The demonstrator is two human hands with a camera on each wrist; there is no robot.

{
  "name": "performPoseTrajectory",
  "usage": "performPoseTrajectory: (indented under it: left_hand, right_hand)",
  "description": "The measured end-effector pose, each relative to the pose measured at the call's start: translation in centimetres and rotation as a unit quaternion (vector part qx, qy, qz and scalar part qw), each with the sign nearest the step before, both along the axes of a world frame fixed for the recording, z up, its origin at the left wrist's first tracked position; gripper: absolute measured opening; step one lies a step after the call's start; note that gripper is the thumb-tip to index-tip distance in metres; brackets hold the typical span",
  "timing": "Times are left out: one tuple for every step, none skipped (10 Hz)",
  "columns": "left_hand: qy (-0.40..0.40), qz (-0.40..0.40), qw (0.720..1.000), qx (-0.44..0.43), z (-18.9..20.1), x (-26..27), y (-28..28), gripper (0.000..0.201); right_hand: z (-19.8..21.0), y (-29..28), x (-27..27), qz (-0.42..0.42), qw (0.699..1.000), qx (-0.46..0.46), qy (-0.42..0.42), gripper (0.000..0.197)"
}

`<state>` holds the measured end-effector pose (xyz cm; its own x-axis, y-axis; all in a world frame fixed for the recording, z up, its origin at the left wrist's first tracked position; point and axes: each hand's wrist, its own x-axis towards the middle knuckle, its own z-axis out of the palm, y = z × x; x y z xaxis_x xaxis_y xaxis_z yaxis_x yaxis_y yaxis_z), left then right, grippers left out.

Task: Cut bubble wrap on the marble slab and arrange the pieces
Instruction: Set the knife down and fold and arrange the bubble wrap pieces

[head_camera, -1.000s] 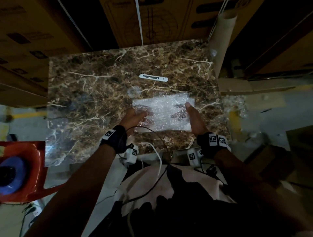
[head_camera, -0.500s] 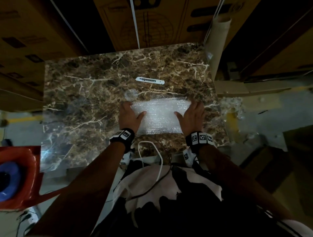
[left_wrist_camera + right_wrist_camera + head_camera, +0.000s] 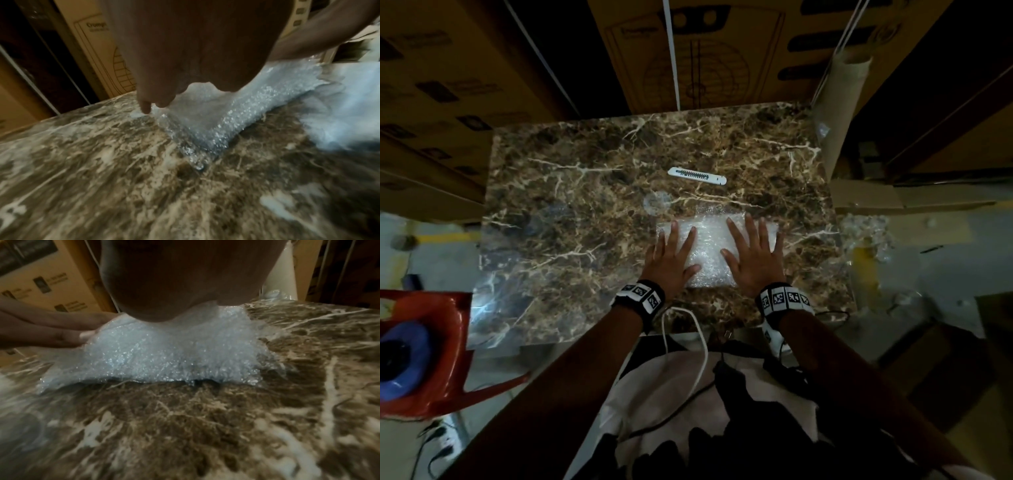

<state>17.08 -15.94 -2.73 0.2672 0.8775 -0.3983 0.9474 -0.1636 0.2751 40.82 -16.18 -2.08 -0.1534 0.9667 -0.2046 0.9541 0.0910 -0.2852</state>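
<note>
A folded piece of clear bubble wrap (image 3: 709,251) lies on the brown marble slab (image 3: 585,219), right of its middle. My left hand (image 3: 671,255) lies flat on the wrap's left end, fingers straight and spread. My right hand (image 3: 753,255) presses flat on its right part in the same way. From the left wrist, the bubble wrap (image 3: 207,116) runs out from under my palm. From the right wrist, the bubble wrap (image 3: 168,356) bulges beneath my palm. A white utility knife (image 3: 697,176) lies on the slab beyond the wrap, apart from both hands.
Cardboard boxes (image 3: 688,51) stand behind the slab. A cardboard tube (image 3: 839,113) with wrap leans at the slab's right rear corner. More bubble wrap (image 3: 866,236) lies on the floor to the right. A red chair (image 3: 431,346) stands at the lower left.
Both hands let go of the lifted wrap edge, laid it down folded, and now lie flat on top of it, having slid further over it.
</note>
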Motion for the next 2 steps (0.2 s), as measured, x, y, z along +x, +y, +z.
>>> performPoseTrajectory:
  left_hand:
    - [-0.004,0.009,0.999,-0.046,1.2,-0.3,0.2,0.086]
    - [-0.014,0.046,0.998,-0.049,3.6,-1.7,0.7,0.089]
  right_hand:
    - [0.3,0.0,0.0,0.002,1.0,-0.004,-0.005,0.066]
    - [1.7,0.0,0.0,0.006,0.999,0.033,-0.002,0.069]
